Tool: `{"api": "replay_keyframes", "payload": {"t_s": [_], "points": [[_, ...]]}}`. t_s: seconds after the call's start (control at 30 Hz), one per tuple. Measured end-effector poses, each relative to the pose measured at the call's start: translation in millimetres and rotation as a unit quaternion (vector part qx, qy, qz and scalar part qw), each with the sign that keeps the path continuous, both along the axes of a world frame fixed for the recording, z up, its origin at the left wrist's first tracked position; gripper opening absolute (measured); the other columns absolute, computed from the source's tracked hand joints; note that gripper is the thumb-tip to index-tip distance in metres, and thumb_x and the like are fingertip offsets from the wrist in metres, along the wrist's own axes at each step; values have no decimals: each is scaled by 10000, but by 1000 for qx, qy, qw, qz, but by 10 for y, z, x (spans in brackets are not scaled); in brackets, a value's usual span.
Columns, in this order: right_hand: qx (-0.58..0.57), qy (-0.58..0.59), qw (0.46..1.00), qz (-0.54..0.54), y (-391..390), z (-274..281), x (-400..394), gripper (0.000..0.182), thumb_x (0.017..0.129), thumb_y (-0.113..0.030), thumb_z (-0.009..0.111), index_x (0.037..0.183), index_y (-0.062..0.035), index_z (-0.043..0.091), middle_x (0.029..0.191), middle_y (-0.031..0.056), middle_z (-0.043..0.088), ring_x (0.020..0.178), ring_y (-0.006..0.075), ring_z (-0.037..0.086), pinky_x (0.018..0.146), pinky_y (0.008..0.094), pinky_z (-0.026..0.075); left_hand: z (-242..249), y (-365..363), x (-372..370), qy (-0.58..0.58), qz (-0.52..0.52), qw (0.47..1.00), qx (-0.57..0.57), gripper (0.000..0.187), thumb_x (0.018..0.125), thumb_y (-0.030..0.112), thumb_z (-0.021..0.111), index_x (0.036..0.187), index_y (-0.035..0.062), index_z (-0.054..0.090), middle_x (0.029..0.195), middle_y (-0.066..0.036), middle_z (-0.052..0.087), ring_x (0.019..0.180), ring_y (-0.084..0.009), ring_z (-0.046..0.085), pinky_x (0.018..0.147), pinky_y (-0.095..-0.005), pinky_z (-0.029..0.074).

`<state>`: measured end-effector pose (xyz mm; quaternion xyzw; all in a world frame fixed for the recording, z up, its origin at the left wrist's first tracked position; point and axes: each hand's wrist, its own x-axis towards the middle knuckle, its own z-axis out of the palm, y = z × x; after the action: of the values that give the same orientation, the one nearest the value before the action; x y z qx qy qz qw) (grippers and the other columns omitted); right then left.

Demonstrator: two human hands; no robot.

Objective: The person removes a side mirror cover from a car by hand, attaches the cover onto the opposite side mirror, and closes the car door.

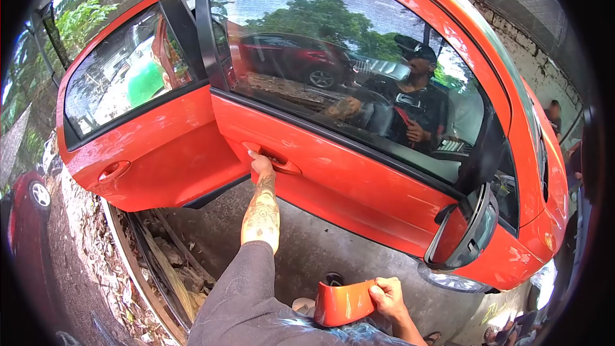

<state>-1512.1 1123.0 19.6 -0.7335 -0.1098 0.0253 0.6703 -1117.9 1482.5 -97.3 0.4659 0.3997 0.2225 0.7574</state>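
Head view: left hand (261,164) fingers hooked in door handle (272,157); right hand (387,296) fingers grip glossy orange panel (344,303).

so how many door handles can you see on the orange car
2. The front door handle sits mid-frame with the left hand on it. The rear door handle is at the left, untouched. Any on the car's far side are hidden.
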Motion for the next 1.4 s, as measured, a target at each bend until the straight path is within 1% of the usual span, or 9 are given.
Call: {"api": "replay_keyframes", "payload": {"t_s": [0.17,0.5,0.63,1.07,1.2,1.27,1.33,1.37,1.4], "points": [[1,25,1000,13,19,-58,27,417,861,-210,624,584,-19,377,486,57,318,449,91,334,421,305,284,-26,-30,85,-10,1,1000,15,820,950,624,308,842,-157,537,615,-152,553,476,-270,553,444,-387,489],[10,57,998,-31,-29,-228,-26,415,865,-191,604,575,-21,362,504,3,310,499,57,306,429,296,265,-129,-41,351,-41,-29,998,-27,679,951,608,346,823,-42,499,617,-128,527,490,-255,529,462,-375,487],[15,68,996,-58,-5,-296,-1,408,870,-192,600,572,-17,385,513,-15,325,510,55,315,437,293,268,-134,-69,449,-43,-28,998,-24,640,952,601,358,806,-10,482,626,-129,528,500,-254,532,463,-378,488],[-30,128,988,-81,-83,-368,96,379,880,-225,618,604,5,498,523,-22,407,540,43,385,449,291,312,30,-178,585,-25,-45,999,-9,670,954,597,358,844,-37,546,669,-134,572,531,-255,558,500,-384,503],[-107,125,983,-77,-176,-410,106,333,861,-233,634,652,15,560,512,65,475,525,70,424,465,314,346,93,-185,546,-4,-68,997,19,727,946,613,366,1091,-66,581,910,-151,640,750,-287,618,685,-437,526],[-184,173,965,-67,-227,-328,112,387,883,-360,584,711,-14,596,581,103,560,536,162,522,521,369,405,46,-132,620,29,-31,999,28,744,952,619,329,1223,-40,540,1041,-145,633,889,-308,614,809,-470,505],[-180,191,962,-79,-261,-388,86,437,886,-430,554,727,-25,607,600,117,565,569,210,554,557,381,425,67,-92,552,-12,-118,993,2,730,962,625,250,1247,17,535,1108,-133,618,948,-310,603,857,-484,492],[-162,178,968,-68,-300,-338,86,444,883,-436,555,717,-27,602,598,123,557,571,222,551,563,381,424,15,-36,557,-54,-166,985,-5,720,965,629,174,1264,86,539,1153,-102,609,982,-310,597,874,-497,487],[-146,163,974,-57,-333,-271,122,450,880,-443,556,707,-29,597,597,128,549,573,234,548,570,381,424,-287,188,775,-102,-201,974,1,709,964,627,139,1274,127,536,1156,-100,611,1004,-316,592,885,-510,484]]}}
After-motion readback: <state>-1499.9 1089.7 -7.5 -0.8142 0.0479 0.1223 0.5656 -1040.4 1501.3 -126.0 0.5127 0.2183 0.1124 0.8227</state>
